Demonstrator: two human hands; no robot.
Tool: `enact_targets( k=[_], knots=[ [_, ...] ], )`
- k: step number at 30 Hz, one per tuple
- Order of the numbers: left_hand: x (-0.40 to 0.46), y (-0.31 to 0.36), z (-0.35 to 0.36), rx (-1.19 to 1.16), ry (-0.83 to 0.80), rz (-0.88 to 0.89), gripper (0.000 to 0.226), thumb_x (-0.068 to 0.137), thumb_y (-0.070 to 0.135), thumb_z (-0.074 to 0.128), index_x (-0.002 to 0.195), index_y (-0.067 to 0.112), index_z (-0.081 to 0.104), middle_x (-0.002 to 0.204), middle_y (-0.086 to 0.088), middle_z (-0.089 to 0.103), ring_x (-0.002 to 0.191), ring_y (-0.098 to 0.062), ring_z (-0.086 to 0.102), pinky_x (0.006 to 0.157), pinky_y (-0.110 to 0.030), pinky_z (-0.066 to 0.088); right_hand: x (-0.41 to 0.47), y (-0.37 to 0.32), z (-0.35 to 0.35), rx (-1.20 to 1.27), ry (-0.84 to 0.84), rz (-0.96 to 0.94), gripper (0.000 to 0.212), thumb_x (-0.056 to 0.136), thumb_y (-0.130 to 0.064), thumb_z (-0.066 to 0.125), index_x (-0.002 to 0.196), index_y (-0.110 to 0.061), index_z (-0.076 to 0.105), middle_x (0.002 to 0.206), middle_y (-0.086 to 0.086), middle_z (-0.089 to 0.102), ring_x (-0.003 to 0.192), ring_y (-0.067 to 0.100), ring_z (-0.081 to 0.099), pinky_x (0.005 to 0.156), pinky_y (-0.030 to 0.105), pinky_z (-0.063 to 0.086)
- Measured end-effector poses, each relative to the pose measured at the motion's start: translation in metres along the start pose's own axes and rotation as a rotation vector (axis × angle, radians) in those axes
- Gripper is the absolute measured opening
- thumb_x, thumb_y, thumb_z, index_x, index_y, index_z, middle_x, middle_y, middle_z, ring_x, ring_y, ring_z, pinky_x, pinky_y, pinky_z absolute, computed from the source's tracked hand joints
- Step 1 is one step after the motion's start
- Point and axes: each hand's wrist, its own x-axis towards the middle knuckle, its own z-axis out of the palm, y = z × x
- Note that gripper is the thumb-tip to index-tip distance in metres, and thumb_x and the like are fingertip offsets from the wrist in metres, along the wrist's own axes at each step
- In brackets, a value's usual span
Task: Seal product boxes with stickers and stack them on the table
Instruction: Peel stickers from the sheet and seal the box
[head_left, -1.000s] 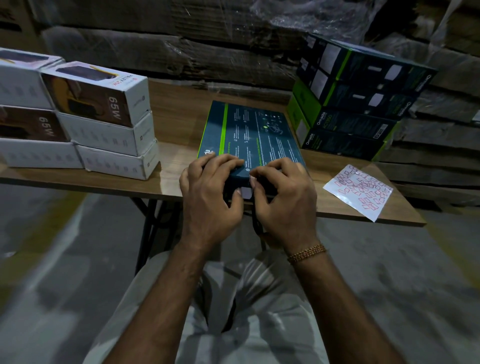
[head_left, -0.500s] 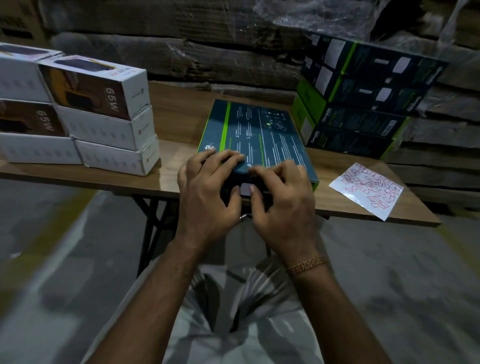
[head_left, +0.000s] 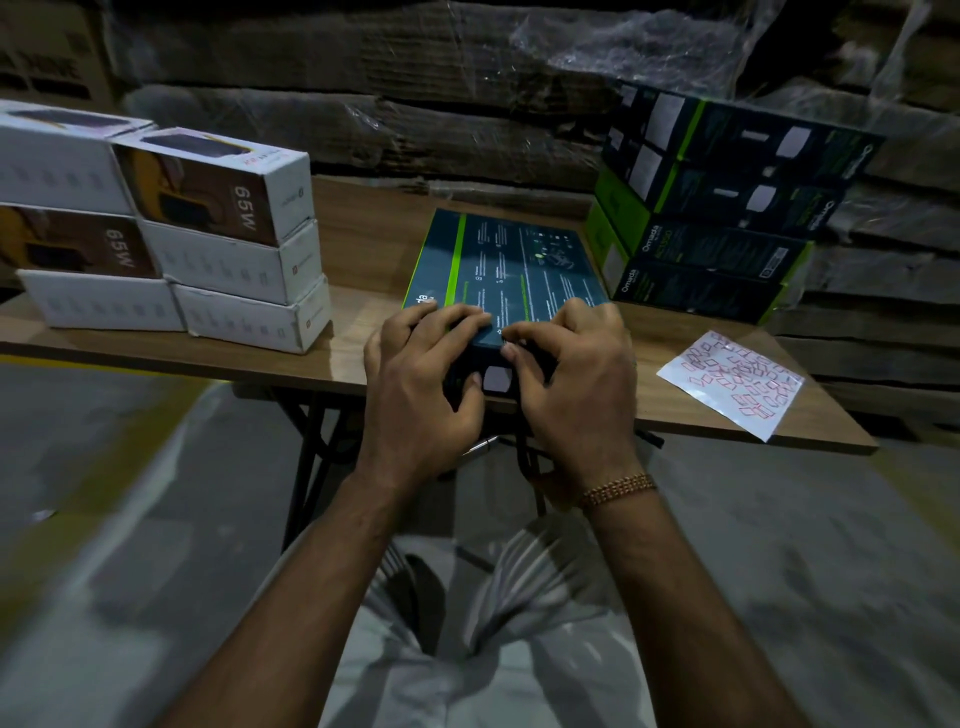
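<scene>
A flat dark teal box with a green stripe (head_left: 511, 267) lies on the wooden table (head_left: 363, 239), its near end at the table's front edge. My left hand (head_left: 423, 382) grips the near left corner, fingers curled over the top, thumb on the front face. My right hand (head_left: 571, 374) grips the near right part the same way. Between the two thumbs a pale sticker (head_left: 497, 378) shows on the box's front face. A sticker sheet with red-outlined labels (head_left: 730, 382) lies to the right of the box.
A stack of white "65W" boxes (head_left: 208, 239) stands at the table's left. A stack of dark green-edged boxes (head_left: 727, 208) stands at the back right. Plastic-wrapped cartons (head_left: 415, 88) form a wall behind the table. Grey floor lies below.
Both hands stay on the box's near end, with the thumbs shifting slightly around the sticker. The view has swung a little to the left.
</scene>
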Motion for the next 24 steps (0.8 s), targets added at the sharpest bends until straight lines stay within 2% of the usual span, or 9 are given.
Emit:
enact_targets(
  k=[2,5,7,9,13,20,24],
  knots=[
    [0.0,0.0,-0.001,0.002,-0.007,-0.002,0.064,0.084,0.027,0.07,0.148,0.029,0.061,0.151,0.016,0.056,0.145,-0.018,0.039,0.114,-0.059,0.035,0.0,0.002,0.0,-0.009,-0.007,-0.015,0.017,0.089,-0.032,0.081,0.105,-0.027,0.081,0.088,-0.009,0.047,0.091,0.02,0.048,0.077,0.039,0.042],
    [-0.001,0.0,-0.001,-0.001,-0.006,-0.001,0.064,0.084,0.027,0.069,0.147,0.029,0.061,0.15,0.017,0.056,0.145,-0.018,0.039,0.114,-0.058,0.035,-0.001,0.007,-0.001,0.067,-0.064,-0.007,0.026,0.085,-0.025,0.085,0.111,-0.025,0.08,0.091,-0.006,0.048,0.09,0.02,0.051,0.077,0.041,0.049],
    [-0.001,-0.001,-0.001,-0.003,-0.003,0.004,0.064,0.084,0.026,0.07,0.147,0.029,0.061,0.15,0.017,0.056,0.145,-0.018,0.039,0.114,-0.058,0.035,-0.003,0.008,-0.002,0.122,-0.068,0.005,0.031,0.082,-0.023,0.087,0.111,-0.026,0.08,0.091,-0.005,0.049,0.09,0.018,0.052,0.078,0.034,0.05],
    [0.0,0.0,0.0,-0.007,0.007,0.007,0.064,0.083,0.025,0.07,0.147,0.029,0.062,0.15,0.018,0.056,0.145,-0.018,0.039,0.114,-0.057,0.035,-0.003,0.011,-0.004,0.209,-0.031,0.041,0.023,0.085,-0.028,0.085,0.108,-0.027,0.082,0.087,-0.006,0.05,0.088,0.015,0.054,0.077,0.026,0.048],
    [0.0,0.0,0.001,-0.006,0.017,0.003,0.064,0.083,0.025,0.07,0.146,0.029,0.062,0.15,0.017,0.056,0.146,-0.018,0.039,0.115,-0.056,0.034,0.0,0.011,0.0,0.25,0.014,0.089,0.01,0.092,-0.033,0.079,0.1,-0.029,0.083,0.083,-0.007,0.052,0.087,0.014,0.056,0.074,0.035,0.05],
    [-0.001,-0.001,0.002,0.004,0.008,0.01,0.067,0.081,0.022,0.072,0.147,0.029,0.062,0.151,0.017,0.055,0.146,-0.017,0.039,0.116,-0.057,0.033,-0.002,0.012,0.0,0.173,-0.034,0.048,0.015,0.091,-0.027,0.081,0.106,-0.025,0.079,0.09,-0.005,0.052,0.091,0.017,0.052,0.076,0.037,0.051],
    [-0.001,0.0,0.001,0.003,0.006,0.009,0.068,0.081,0.021,0.071,0.147,0.029,0.061,0.151,0.017,0.055,0.146,-0.017,0.039,0.116,-0.057,0.033,-0.006,0.011,-0.001,0.176,-0.031,0.053,0.019,0.088,-0.028,0.082,0.107,-0.027,0.078,0.091,-0.008,0.051,0.093,0.011,0.051,0.076,0.023,0.046]
  ],
)
